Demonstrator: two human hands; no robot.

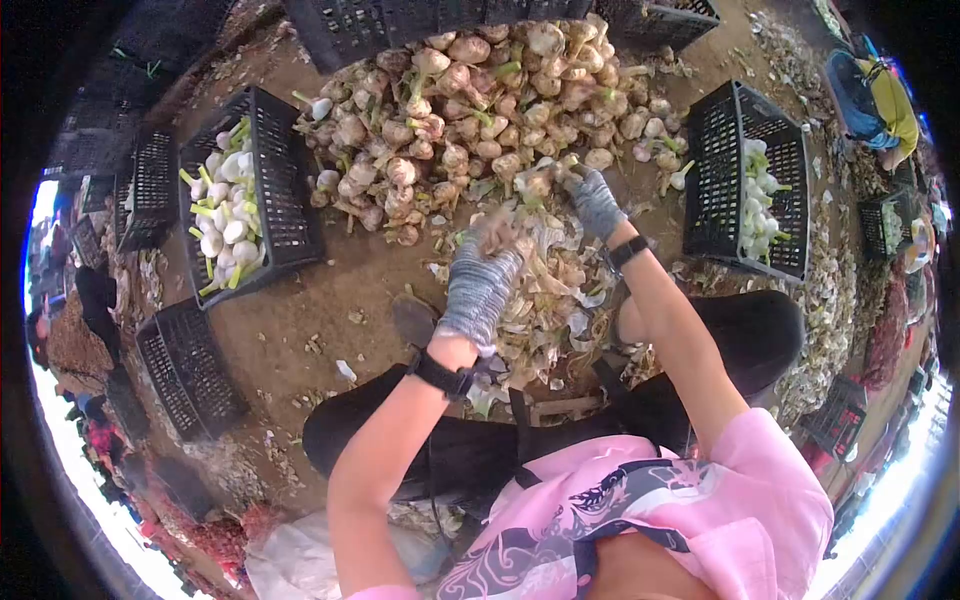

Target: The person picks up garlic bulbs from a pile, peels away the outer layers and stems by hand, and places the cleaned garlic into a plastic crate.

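My left hand, in a grey striped glove, is over a heap of papery garlic skins. Motion smears its fingers, so their grip cannot be made out. Farther up and to the right, my right hand wears a matching glove. Its fingers are closed on a garlic bulb, blurred at the near edge of the pile. Beyond both hands lies the large pile of unpeeled garlic bulbs, brownish with short stems.
Black crates with clean white garlic stand at left and right. Another black crate is at lower left. A dark crate borders the pile's far side. My folded legs flank the skins. Garlic scraps cover the ground at right.
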